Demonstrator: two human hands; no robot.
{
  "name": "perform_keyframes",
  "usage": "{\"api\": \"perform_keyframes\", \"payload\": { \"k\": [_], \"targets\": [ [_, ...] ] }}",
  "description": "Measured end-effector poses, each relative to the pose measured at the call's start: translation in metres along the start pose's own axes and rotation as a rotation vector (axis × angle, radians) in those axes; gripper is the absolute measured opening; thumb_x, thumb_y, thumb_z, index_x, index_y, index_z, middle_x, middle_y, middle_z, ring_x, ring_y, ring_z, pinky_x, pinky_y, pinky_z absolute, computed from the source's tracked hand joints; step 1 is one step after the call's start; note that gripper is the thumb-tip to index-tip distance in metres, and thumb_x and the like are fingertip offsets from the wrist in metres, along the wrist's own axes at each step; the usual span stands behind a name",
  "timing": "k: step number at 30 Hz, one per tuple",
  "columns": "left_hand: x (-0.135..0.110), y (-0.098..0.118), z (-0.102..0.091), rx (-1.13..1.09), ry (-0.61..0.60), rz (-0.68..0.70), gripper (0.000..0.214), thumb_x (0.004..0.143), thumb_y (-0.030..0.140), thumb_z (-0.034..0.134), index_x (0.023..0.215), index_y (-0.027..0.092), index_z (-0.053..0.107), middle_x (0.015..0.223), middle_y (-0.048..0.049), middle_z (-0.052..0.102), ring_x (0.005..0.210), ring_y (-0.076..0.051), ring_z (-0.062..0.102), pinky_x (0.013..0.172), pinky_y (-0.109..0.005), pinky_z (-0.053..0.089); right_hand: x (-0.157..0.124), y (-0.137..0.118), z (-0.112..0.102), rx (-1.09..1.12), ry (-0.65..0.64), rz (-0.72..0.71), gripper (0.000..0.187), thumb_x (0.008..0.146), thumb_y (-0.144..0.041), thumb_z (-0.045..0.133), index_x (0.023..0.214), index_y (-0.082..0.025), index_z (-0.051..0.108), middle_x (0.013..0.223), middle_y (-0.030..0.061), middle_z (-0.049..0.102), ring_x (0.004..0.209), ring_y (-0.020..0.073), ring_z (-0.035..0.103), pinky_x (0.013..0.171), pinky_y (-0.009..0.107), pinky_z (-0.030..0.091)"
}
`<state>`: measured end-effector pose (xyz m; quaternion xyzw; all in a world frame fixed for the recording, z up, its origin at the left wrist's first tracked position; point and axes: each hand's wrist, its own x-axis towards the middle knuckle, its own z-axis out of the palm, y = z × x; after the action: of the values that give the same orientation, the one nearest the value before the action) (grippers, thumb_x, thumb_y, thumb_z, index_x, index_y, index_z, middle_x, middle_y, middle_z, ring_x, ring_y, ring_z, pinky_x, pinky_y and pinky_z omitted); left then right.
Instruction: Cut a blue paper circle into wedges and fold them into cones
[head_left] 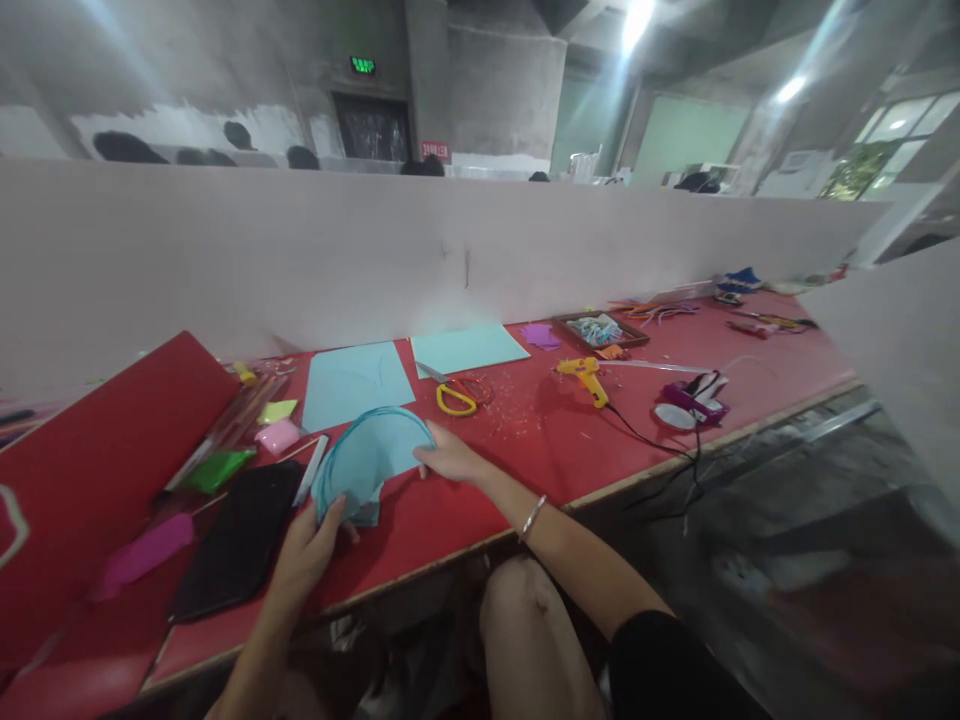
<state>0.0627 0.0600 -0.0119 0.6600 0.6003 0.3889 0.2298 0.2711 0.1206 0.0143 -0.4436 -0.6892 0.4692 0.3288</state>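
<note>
A round light-blue hoop covered with blue paper (369,457) rests on the red table (525,440) in front of me. My left hand (306,553) grips its lower left edge, thumb on top. My right hand (448,458) pinches the hoop's right edge, a bracelet on the wrist. Two light-blue paper sheets (352,382) lie flat just behind the hoop. Yellow-handled scissors (451,395) sit to the right of them.
A black pad (238,540) lies left of my left hand, beside pink, green and yellow scraps (217,468). A yellow glue gun (586,377) with a black cord, a purple tape holder (694,402) and a tray (600,330) are to the right. A white partition (375,250) backs the table.
</note>
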Motion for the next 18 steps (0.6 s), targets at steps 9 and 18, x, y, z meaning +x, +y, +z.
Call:
{"api": "perform_keyframes", "payload": {
  "k": [9,18],
  "targets": [
    [0.001,0.001,0.002,0.001,0.039,-0.002,0.038,0.067,0.057,0.041,0.055,0.022,0.050,0.050,-0.0014,0.059,0.054,-0.018,0.055,0.056,-0.026,0.045,-0.014,-0.002,0.045,-0.352,0.174,-0.188,0.025,0.078,-0.019,0.047,0.103,-0.018,0.047,0.093,0.0081,0.056,0.087,0.0230,0.055,0.076,0.036,0.045],
    [-0.002,0.009,0.012,-0.033,0.081,-0.016,0.042,0.064,0.063,0.038,0.050,0.024,0.041,0.047,0.0007,0.050,0.051,-0.016,0.048,0.052,-0.027,0.044,-0.018,-0.003,0.073,-0.513,0.180,-0.409,0.040,0.066,-0.027,0.064,0.100,-0.015,0.049,0.118,0.0156,0.039,0.119,0.0285,0.035,0.098,0.040,0.035]
  ]
}}
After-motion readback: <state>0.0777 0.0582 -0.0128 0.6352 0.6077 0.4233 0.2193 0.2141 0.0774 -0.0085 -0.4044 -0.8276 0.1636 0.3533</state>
